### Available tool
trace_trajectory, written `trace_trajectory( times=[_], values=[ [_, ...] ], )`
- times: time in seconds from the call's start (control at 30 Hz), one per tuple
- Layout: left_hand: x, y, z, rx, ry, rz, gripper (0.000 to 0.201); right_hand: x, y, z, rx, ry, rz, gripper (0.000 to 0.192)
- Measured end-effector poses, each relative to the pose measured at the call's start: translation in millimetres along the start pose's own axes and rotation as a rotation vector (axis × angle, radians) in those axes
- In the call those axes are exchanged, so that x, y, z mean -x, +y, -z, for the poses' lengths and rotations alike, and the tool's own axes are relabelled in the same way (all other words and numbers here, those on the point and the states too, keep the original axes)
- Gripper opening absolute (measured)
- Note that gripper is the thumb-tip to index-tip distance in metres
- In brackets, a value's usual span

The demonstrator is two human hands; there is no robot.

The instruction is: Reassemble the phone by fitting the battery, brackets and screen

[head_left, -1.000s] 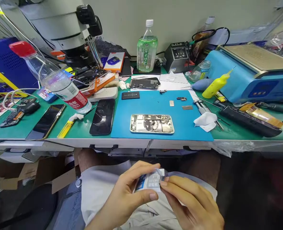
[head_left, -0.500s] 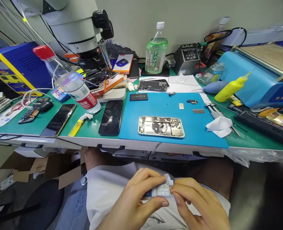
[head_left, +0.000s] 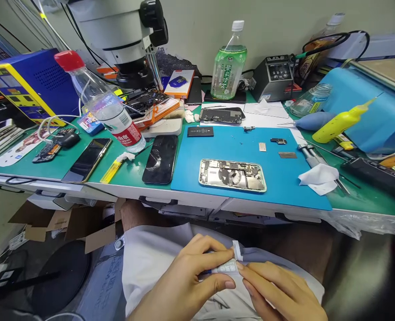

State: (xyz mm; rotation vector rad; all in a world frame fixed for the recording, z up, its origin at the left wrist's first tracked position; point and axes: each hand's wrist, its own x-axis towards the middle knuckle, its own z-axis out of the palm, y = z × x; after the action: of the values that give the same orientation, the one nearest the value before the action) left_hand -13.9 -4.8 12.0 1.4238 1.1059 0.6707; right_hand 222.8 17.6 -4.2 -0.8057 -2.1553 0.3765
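Your left hand (head_left: 187, 285) and right hand (head_left: 277, 290) pinch packet (head_left: 226, 267) over lap; long axis left-right, white tab up.

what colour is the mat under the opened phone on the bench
Blue: the mat under the opened phone shows plainly in the head view.

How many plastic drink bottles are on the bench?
2: a clear red-capped bottle at the left, in front of the microscope, and a green-labelled bottle by the back wall. Others may be hidden behind clutter.
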Motion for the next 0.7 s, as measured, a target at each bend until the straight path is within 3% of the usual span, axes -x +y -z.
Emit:
trace_trajectory(
  times=[0.13, 0.2, 0.37, 0.5, 0.6, 0.7],
  values=[
    [2.9, -0.5, 4.2, -0.093, -0.041, 0.020, 0.035, 5.2, 0.5, -10.1, -0.216, -0.139, -0.224, 0.017],
    [3.9, -1.5, 5.9, -0.109, -0.055, 0.042, 0.034, 6.2, 0.1, -15.6, -0.267, -0.148, -0.283, 0.016],
    [5.1, 2.3, 11.9, -0.066, -0.067, 0.077, 0.039, 4.8, 2.1, -20.0, -0.138, -0.066, -0.160, 0.018],
    [4.4, 7.7, 18.4, 0.017, -0.137, 0.066, 0.034, 2.1, 5.9, -15.5, -0.213, -0.059, -0.012, 0.026],
    [3.6, 8.8, 21.7, 0.002, -0.130, 0.048, 0.030, 3.5, 3.2, -18.2, -0.270, -0.081, -0.082, 0.032],
    [4.3, 9.8, 24.5, -0.105, -0.089, 0.055, 0.025, 12.9, -4.7, -28.2, -0.458, -0.066, -0.265, 0.039]
  ],
)
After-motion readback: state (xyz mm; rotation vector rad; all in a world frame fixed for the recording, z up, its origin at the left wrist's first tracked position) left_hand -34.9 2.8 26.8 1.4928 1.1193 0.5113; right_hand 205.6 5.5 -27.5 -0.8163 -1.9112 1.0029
